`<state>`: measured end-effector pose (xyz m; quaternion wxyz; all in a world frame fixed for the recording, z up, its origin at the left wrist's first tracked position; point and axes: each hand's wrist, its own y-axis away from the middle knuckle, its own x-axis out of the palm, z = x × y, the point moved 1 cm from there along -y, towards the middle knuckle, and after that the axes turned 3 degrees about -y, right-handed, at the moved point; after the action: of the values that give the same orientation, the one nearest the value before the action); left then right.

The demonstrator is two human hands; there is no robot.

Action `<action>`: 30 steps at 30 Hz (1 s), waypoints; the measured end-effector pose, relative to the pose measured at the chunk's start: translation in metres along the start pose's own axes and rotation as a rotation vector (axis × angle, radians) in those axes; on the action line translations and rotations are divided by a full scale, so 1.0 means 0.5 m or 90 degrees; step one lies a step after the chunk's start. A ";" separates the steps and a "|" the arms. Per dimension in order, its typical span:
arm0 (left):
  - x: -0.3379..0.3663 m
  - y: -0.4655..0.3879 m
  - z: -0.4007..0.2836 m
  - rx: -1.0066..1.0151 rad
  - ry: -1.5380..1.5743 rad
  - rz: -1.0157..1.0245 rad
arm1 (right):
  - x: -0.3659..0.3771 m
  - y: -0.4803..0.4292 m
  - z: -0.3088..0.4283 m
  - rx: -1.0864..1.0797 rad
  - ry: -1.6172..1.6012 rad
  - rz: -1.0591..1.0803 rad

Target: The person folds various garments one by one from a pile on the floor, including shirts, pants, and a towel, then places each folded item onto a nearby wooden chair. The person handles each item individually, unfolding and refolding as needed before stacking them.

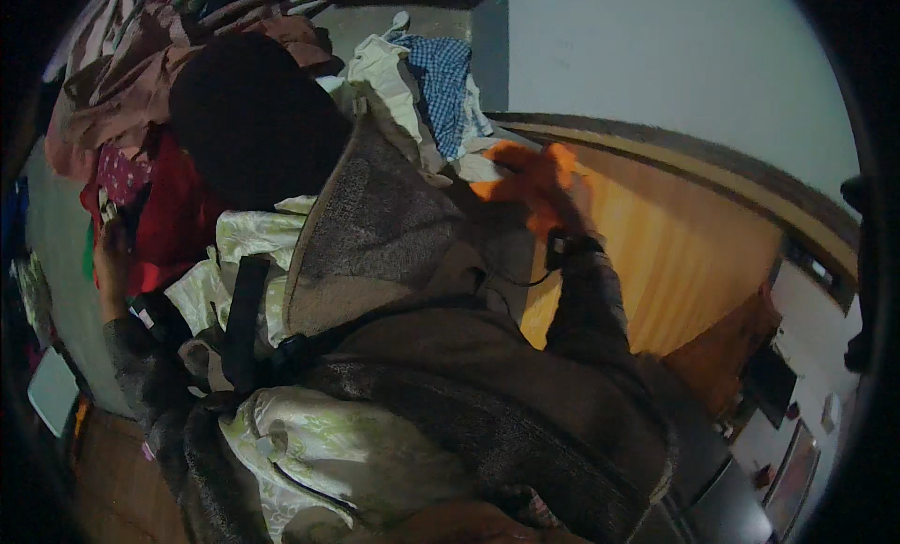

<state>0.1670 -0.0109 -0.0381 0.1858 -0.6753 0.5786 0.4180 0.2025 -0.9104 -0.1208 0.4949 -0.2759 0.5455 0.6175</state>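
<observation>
At the right, my right hand (581, 201) grips a crumpled bright orange cloth (538, 175). A dark band with a small device (557, 248) is around that wrist, and a thin cable runs from it. My left hand (114, 262) is at the left edge of a red cloth (165, 220), its fingers partly hidden. Whether it grips the cloth, I cannot tell. A maroon patterned cloth (123, 170) lies just above that hand. My grey-brown outer garment (380, 241) and pale green patterned clothing (337, 445) fill the middle.
Brown and pink clothes (140, 80) are heaped at the upper left. Cream cloth (385, 73) and blue checked cloth (439, 80) lie near the wall (668, 58). A wooden panel (675, 241) stands at the right. A large black rounded shape (256, 118) blocks part of the view.
</observation>
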 end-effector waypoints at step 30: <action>-0.015 0.025 -0.176 -0.052 -0.070 -0.075 | 0.142 -0.087 0.217 -0.163 0.059 0.149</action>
<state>0.1861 -0.0743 0.0220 0.2138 -0.6914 0.5088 0.4663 0.2385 -0.7893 -0.1733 0.3548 -0.2992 0.5133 0.7219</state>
